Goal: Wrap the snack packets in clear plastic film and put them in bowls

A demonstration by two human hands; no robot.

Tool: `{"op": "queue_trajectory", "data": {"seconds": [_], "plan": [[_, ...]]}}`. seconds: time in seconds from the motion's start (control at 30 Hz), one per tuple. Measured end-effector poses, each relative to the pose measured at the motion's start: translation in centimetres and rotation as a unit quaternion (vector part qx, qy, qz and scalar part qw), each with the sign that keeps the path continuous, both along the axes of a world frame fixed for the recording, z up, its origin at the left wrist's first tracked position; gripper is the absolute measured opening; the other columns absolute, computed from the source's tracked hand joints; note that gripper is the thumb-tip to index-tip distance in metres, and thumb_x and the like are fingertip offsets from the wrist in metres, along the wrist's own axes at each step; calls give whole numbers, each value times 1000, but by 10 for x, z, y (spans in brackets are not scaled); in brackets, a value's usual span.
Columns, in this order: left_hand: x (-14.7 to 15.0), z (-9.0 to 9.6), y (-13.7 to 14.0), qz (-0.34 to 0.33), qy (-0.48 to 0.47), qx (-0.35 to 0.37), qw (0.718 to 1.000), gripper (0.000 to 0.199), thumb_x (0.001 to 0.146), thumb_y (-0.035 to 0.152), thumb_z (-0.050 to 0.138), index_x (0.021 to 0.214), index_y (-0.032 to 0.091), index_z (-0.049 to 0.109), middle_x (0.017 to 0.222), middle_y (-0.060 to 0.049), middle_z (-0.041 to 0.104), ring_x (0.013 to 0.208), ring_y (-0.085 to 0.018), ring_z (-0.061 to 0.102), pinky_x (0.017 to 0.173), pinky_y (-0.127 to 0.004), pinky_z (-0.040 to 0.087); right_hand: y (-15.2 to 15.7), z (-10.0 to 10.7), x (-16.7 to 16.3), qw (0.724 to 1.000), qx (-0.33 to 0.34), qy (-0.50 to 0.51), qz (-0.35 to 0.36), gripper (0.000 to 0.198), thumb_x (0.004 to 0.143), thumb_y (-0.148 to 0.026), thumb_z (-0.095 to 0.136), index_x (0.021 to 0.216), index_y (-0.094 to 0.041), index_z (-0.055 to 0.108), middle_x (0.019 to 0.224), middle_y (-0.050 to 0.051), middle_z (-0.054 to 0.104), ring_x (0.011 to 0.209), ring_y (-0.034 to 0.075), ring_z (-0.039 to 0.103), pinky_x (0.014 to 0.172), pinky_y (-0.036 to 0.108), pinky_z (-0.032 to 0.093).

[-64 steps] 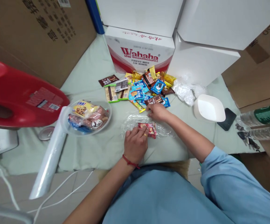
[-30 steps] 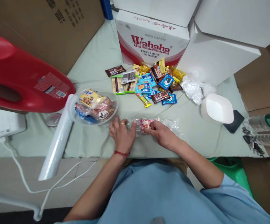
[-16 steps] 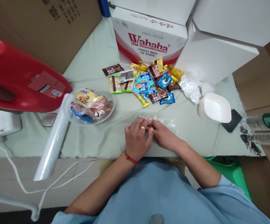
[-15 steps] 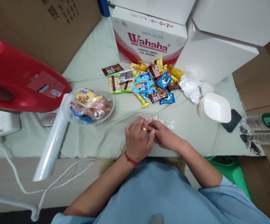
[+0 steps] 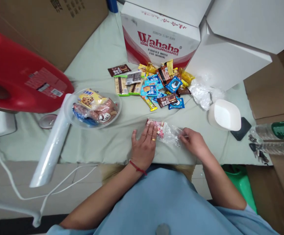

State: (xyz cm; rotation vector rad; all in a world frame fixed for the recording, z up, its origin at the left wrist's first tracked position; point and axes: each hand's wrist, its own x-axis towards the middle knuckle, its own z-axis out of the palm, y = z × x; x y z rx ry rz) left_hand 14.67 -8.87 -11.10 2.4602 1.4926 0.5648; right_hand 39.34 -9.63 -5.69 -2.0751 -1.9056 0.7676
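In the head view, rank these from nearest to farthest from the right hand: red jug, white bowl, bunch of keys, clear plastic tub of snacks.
1. White bowl: just beyond the right hand, toward its right.
2. Bunch of keys: farther out to the right.
3. Clear plastic tub: well across to the left.
4. Red jug: at the far left.
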Motion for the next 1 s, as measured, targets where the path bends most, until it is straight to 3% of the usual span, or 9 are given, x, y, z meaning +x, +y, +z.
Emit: {"op": "queue_trajectory", "data": {"seconds": [0.1, 0.2, 0.3, 0.4, 0.47, 0.6, 0.73, 0.87, 1.0], "plan": [[-1, 0, 0, 0, -4, -1, 1000, 63, 105, 11, 37, 167, 21, 35, 167, -19, 42, 156, -31, 44, 128, -69, 16, 21, 29, -7, 995, -21, 95, -24, 19, 98, -39, 57, 86, -24, 58, 74, 0, 70, 64, 18, 64, 67, 31, 50], [0, 1, -2, -1, -9, 5, 1000, 63, 105, 10, 37, 167, 22, 36, 167, -19, 43, 157, -30, 43, 129, -68, 17, 54, 43, -37, 991, 29, 129, -10, 15, 97, -33, 58, 86, -23, 56, 75, -1, 70, 62, 16, 63, 65, 28, 48], [3, -2, -4, -6, -5, 19, 1000, 57, 104, 10, 39, 158, 18, 50, 161, -20, 54, 157, -30, 44, 130, -63, 23, 83, 35, -85, 997, 60, 24, 47, 7, 97, -25, 58, 92, -21, 61, 85, 4, 72, 76, 19, 67, 71, 29, 48], [4, -7, -1, 0, 12, 22, 1000, 49, 100, 8, 42, 144, 10, 64, 148, -23, 66, 151, -33, 52, 128, -58, 32, 95, 20, -129, 985, 20, -97, 139, 13, 100, -18, 54, 104, -19, 66, 102, 10, 72, 85, 23, 68, 72, 31, 46], [-1, -9, 2, 0, 15, 17, 1000, 46, 98, 9, 46, 139, 9, 67, 142, -24, 69, 145, -34, 57, 126, -57, 35, 92, 14, -145, 977, 4, -122, 173, 18, 103, -20, 51, 110, -18, 67, 114, 12, 67, 84, 22, 67, 71, 32, 46], [-31, 0, 0, -45, -51, 23, 997, 42, 95, 18, 54, 133, 13, 70, 138, -21, 71, 145, -37, 56, 127, -66, 31, 72, 14, -149, 975, 31, -96, 199, 28, 111, -31, 44, 110, -16, 68, 115, 12, 62, 92, 21, 64, 79, 32, 47], [-69, 14, -9, -51, -140, 44, 988, 40, 91, 12, 55, 124, 25, 73, 123, -9, 78, 150, -33, 51, 128, -67, 28, 53, 9, -143, 965, 90, -122, 216, 42, 108, -50, 53, 118, -12, 66, 116, 17, 61, 110, 31, 56, 94, 42, 48], [-87, 18, -13, -10, -195, 63, 979, 28, 90, 8, 59, 106, 26, 74, 108, -5, 81, 134, -28, 65, 124, -61, 39, 47, -6, -140, 951, 106, -185, 222, 41, 101, -31, 63, 136, -10, 60, 125, 21, 61, 112, 35, 51, 97, 48, 48], [-84, 22, -8, -9, -246, 36, 969, 23, 95, 8, 58, 107, 24, 71, 108, -5, 80, 126, -25, 68, 112, -49, 53, 49, -4, -124, 961, 114, -175, 179, 41, 103, -13, 46, 142, -13, 60, 131, 21, 63, 111, 34, 52, 99, 49, 50]]}}
